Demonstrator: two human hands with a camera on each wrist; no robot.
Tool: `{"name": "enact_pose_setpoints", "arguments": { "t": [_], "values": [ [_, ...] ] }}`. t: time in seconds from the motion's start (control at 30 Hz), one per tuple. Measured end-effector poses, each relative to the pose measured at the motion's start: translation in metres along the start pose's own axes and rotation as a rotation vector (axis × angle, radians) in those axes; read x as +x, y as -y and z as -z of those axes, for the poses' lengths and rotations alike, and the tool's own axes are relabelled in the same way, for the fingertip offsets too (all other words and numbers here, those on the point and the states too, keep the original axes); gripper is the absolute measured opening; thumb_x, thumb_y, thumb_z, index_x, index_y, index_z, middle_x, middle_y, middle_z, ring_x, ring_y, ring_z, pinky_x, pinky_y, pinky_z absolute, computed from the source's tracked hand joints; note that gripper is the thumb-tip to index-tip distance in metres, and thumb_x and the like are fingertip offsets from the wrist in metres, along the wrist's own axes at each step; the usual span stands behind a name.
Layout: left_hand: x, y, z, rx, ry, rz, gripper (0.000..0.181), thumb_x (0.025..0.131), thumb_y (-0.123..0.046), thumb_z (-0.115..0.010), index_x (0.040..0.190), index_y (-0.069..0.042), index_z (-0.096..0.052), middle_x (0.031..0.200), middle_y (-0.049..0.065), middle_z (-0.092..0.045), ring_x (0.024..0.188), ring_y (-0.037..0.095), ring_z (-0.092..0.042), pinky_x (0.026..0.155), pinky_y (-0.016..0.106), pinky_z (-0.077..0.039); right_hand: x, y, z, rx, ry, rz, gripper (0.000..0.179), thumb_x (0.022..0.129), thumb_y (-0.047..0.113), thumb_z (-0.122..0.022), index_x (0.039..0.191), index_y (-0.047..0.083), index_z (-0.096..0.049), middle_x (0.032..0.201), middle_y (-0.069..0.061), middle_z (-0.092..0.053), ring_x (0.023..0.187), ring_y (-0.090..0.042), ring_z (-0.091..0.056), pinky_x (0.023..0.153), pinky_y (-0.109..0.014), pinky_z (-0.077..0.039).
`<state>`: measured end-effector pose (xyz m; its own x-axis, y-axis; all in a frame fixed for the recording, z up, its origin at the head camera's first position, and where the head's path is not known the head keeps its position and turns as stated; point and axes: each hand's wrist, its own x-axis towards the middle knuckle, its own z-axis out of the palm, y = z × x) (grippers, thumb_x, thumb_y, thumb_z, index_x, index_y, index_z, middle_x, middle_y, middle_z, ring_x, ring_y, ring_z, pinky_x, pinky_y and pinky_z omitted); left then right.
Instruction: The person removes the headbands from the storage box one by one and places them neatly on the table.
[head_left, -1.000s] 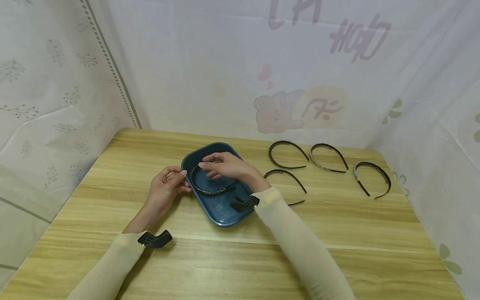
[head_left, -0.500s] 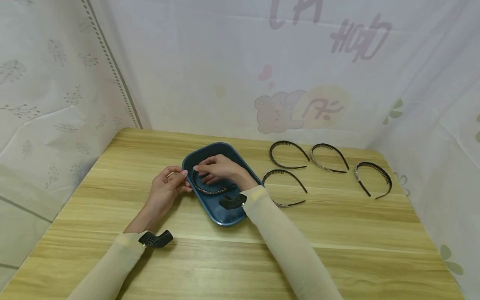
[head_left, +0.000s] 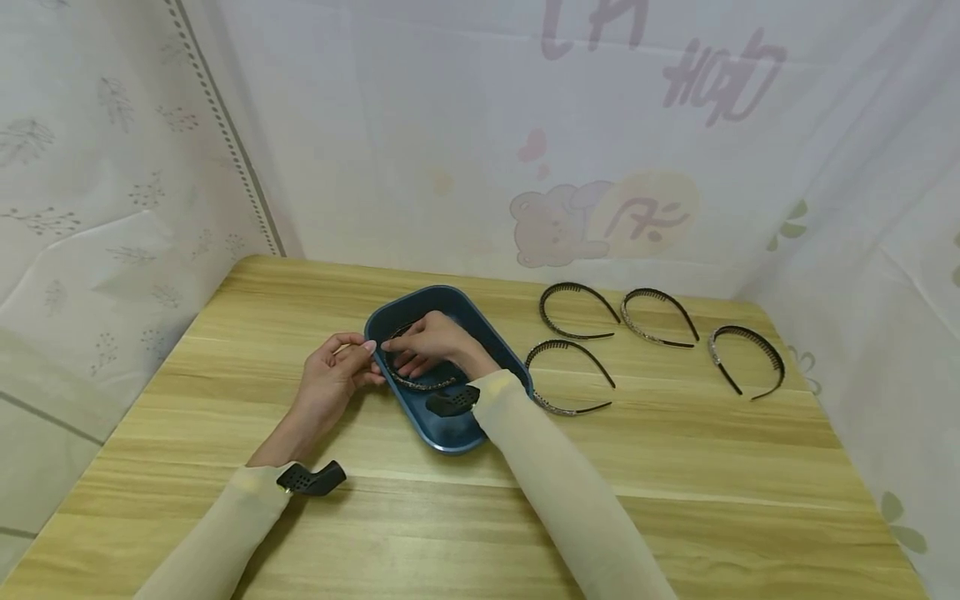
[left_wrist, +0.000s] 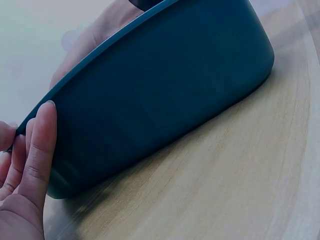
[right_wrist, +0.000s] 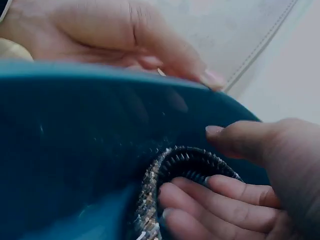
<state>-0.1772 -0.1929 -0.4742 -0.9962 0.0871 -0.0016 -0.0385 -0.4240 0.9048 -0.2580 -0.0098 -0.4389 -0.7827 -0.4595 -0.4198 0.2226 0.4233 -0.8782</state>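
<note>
A deep blue plastic tray (head_left: 447, 437) stands on the table, its rim pinched at the left side by my left hand (head_left: 333, 375). The left wrist view shows that hand's fingers (left_wrist: 42, 145) against the tray's outer wall. Inside the tray lies a black toothed headband (head_left: 420, 385) with a glittery beaded outer face (right_wrist: 149, 200). My right hand (head_left: 438, 342) reaches into the tray over it. In the right wrist view, the right fingers (right_wrist: 225, 210) lie inside the headband's curve, while the thumb (right_wrist: 240, 140) is apart on its outer side.
Several more headbands lie on the wooden table (head_left: 675, 467) right of the tray: one close beside it (head_left: 570, 343), one behind (head_left: 564, 285), one farther right (head_left: 657, 292) and one near the right edge (head_left: 752, 333). Printed cloth (head_left: 420, 125) hangs behind the table.
My right hand has moved left and lower into the tray, down to the headband there. The left hand stays at the rim; the tray and the other headbands have not moved.
</note>
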Motion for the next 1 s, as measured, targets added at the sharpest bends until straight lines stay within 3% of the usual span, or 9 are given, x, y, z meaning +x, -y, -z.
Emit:
{"name": "enact_pose_setpoints", "arguments": {
  "t": [0.2,0.67,1.0],
  "values": [
    [0.0004,0.0008,-0.0006,0.008,-0.006,0.009,0.014,0.103,-0.008,-0.062,0.109,-0.007,-0.05,0.077,-0.001,-0.069,0.068,0.012,-0.068,0.064,0.025,-0.065,-0.0013,-0.0004,-0.007,-0.09,-0.079,0.032,0.025,0.092,0.027,-0.08,0.084,0.003,-0.078,0.072,-0.01,-0.076,0.059,-0.017,-0.073,0.057,-0.028,-0.065],
    [-0.0006,-0.0002,0.0013,0.02,-0.01,0.013,0.016,0.102,-0.01,-0.064,0.109,-0.007,-0.05,0.077,-0.001,-0.069,0.068,0.011,-0.067,0.064,0.024,-0.065,0.0005,0.0008,-0.0103,-0.212,-0.119,0.061,0.022,0.091,0.027,-0.079,0.081,0.007,-0.08,0.066,-0.006,-0.075,0.059,-0.017,-0.073,0.056,-0.028,-0.064],
    [-0.0003,0.0002,0.0011,0.007,-0.002,0.003,0.014,0.102,-0.009,-0.063,0.108,-0.007,-0.05,0.078,0.0,-0.069,0.069,0.012,-0.068,0.064,0.025,-0.065,-0.004,0.0038,-0.0071,-0.158,-0.12,0.096,0.019,0.09,0.028,-0.078,0.081,0.011,-0.079,0.07,-0.008,-0.076,0.065,-0.02,-0.074,0.059,-0.034,-0.066]
  ]
}}
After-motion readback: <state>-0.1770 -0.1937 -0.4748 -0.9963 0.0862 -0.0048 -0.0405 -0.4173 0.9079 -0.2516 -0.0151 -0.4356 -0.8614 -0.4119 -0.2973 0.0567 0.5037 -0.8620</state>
